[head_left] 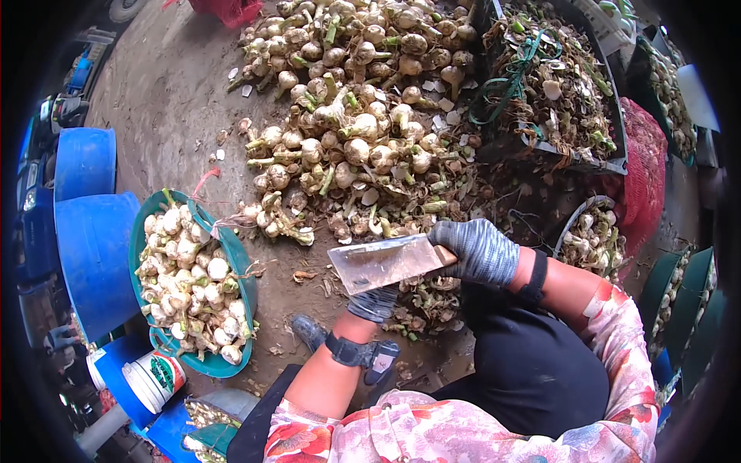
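Note:
Wrapped around a wooden handle, my right hand (480,248) in a grey knit glove holds a cleaver (382,264). Its wide, wet-looking blade points left, held flat over the ground. Beneath the blade is my left hand (373,304), also gloved. The cleaver covers its fingers, so whatever they hold is hidden. Just beyond both hands spreads a large heap of garlic bulbs (356,150) with stems and roots, soiled with earth. Trimmed stalks and bits of peel (424,309) lie below the blade and close to my knee.
A green basket (248,297) of cleaner garlic stands at left, beside blue barrels (96,251) and a white bucket (148,382). At upper right is a black crate (617,139) of dry trimmings with a green cord. A red mesh sack (642,166) and another garlic-filled container (590,239) sit at right.

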Demonstrator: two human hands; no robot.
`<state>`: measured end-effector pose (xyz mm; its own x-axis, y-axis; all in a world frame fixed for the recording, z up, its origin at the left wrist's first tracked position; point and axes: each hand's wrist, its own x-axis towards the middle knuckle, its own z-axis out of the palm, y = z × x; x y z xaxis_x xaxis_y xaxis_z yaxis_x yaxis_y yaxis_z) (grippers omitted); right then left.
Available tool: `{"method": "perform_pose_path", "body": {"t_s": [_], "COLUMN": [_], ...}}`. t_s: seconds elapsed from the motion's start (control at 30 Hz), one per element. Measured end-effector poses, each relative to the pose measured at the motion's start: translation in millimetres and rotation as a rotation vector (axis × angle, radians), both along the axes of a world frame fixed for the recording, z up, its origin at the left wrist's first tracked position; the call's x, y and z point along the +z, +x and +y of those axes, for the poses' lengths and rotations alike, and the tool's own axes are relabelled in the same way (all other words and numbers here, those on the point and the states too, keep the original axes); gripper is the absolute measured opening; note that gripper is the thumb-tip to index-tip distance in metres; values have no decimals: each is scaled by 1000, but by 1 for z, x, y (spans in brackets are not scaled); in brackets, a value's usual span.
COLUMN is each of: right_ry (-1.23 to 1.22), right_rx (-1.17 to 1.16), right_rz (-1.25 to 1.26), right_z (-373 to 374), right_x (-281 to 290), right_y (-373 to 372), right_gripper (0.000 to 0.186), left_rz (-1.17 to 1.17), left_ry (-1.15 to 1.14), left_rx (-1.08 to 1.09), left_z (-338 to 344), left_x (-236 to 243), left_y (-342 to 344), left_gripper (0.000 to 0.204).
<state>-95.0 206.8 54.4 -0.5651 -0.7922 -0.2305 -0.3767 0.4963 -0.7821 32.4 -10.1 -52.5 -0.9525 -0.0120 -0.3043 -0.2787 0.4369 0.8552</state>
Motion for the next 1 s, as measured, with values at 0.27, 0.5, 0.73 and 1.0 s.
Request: {"method": "perform_pose_path", "body": {"t_s": [0.27,0.5,0.73,1.0], "right_ry": [387,371,313,368], "right_rx": [-197,-429,-380,-343], "right_rz": [-366,-311,-229,-264], "right_z": [25,41,39,46], "right_x": [-32,-46,-62,-59], "right_y": [-1,0,5,17], "right_gripper": [32,33,33,33], "left_rz": [-43,543,280,42], "left_ry": [173,1401,-292,-812], "left_rx": [426,963,-97,-575], "left_z": [-41,-200,-59,-38], "left_x": [95,176,50,-52], "left_y": [-12,24,-32,-57], "left_gripper": [20,55,40,49]}}
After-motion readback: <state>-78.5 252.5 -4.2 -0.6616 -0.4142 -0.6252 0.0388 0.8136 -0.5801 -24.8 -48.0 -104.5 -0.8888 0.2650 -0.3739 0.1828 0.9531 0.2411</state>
